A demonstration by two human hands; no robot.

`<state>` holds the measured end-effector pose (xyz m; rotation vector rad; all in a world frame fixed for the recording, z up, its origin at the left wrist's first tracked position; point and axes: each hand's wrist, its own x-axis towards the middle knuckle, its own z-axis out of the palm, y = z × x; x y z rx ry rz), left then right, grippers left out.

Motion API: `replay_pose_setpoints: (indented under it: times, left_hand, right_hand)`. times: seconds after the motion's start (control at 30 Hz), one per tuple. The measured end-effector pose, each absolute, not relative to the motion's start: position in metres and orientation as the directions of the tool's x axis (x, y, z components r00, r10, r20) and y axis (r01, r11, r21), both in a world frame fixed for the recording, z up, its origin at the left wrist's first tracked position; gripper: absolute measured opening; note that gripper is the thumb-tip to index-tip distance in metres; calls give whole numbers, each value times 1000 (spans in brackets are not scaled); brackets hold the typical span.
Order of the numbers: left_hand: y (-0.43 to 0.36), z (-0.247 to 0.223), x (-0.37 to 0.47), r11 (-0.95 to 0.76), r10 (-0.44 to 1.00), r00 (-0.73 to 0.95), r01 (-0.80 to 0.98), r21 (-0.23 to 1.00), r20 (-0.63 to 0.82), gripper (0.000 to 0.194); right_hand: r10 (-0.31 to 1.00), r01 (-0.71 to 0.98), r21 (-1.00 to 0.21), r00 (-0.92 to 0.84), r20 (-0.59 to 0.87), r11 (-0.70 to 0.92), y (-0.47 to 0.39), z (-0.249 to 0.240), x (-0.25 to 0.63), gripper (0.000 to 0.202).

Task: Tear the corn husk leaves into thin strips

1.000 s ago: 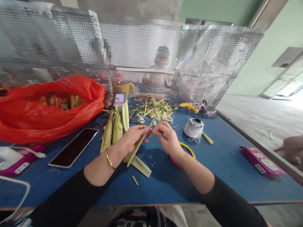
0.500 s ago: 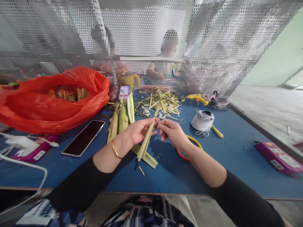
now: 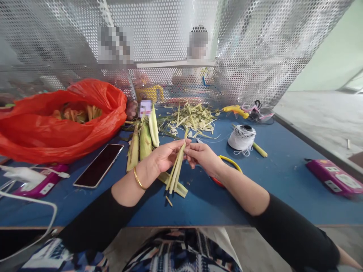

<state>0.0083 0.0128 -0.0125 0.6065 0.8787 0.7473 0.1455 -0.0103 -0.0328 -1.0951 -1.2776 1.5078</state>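
Observation:
My left hand point(image 3: 167, 155) is closed in a pinch round the upper end of a narrow bundle of pale green plant strips point(image 3: 176, 173). The strips' lower ends fan out downward over the table. From the right, my right hand point(image 3: 200, 154) presses thumb and fingers together on the same bundle near its top; its fingertips are partly hidden. Beneath the bundle lies a flat, trough-shaped piece of stalk point(image 3: 181, 190), with a small cut bit point(image 3: 169, 201) nearby. Larger green stalk sheaths point(image 3: 145, 139) rest beyond my left hand.
Plant scraps point(image 3: 194, 117) are heaped at the back. To the right are a white thread spool point(image 3: 241, 138), a yellow glue gun point(image 3: 235, 110) and a purple power strip point(image 3: 334, 175). A phone point(image 3: 98, 165) and red plastic bag point(image 3: 107, 121) lie left. Scissors handles point(image 3: 231, 161) show behind my right wrist.
My right hand has moved left, from just beside the bundle onto it. The strips' lower ends show more spread apart. The view has shifted slightly.

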Motion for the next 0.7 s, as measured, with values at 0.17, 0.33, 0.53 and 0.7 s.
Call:
replay_pose_setpoints:
  times: [0.17, 0.33, 0.53, 0.7]
  left_hand:
    - [15, -19, 8, 464, 873, 323, -321, 826, -365, 6]
    - [13, -30, 14, 340, 935, 192, -235, 911, -300, 17]
    - [10, -41, 20, -1, 993, 120, -23, 1000, 4, 17]
    - [8, -45, 19, -111, 971, 221, 88, 990, 89, 8]
  right_hand:
    - [971, -55, -994, -222, -85, -99, -9, -25, 152, 21]
    - [974, -90, -986, -192, -124, -144, -9, -19, 158, 18]
    - [958, -144, -957, -174, -228, -254, -9, -14, 159, 14]
    - [945, -206, -930, -187, -267, -304, -10, -13, 160, 11]
